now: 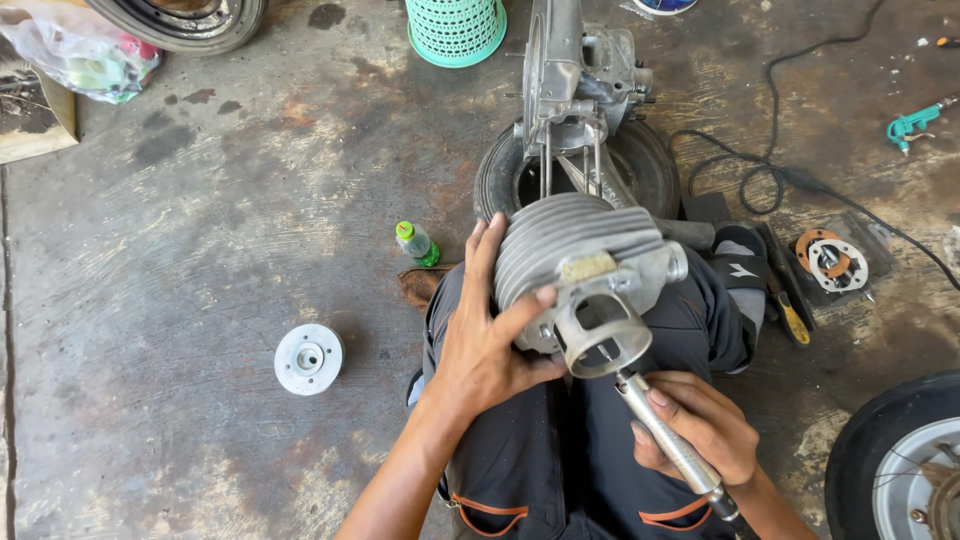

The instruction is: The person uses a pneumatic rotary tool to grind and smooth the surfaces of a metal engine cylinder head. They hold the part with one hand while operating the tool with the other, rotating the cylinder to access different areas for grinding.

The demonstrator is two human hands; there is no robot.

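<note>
From the head camera, the person sits on the stained concrete floor [200, 230] with a finned aluminium engine cylinder [580, 260] held over the lap, just right of the picture's centre. The left hand [480, 345] is clamped on the cylinder from its 8 o'clock side: fingers spread up along the cooling fins, thumb pressed across the lower casting. That grip appears to brace the part and tilt its round sleeve [603, 335] toward the face so the bore opens to view.

The right hand [700, 425], at 5 o'clock from the cylinder, is closed around a slim metal rotary grinder [665, 440], held pen-like. Its tip points up to 11 o'clock and sits just inside the sleeve's rim; whether it touches metal I cannot tell. The low, slanted hold seems to keep the wrist clear of the opening.

Around the person: at 12 o'clock a crankcase with long studs [575, 90] stands on a black tyre [640, 160], close behind the cylinder. A teal perforated basket [455, 30] lies further up. At 9 o'clock rests a small green bottle [415, 243], and at 8 o'clock a round metal disc [308, 358]. At 3 o'clock a tray with gaskets and a ring-shaped part [835, 262] sits beside a black cable [760, 170]; a screwdriver with a yellow handle [793, 322] lies by the knee. A wheel [900, 460] sits at 4 o'clock, near the right elbow. Nothing blocks the bore itself.
</note>
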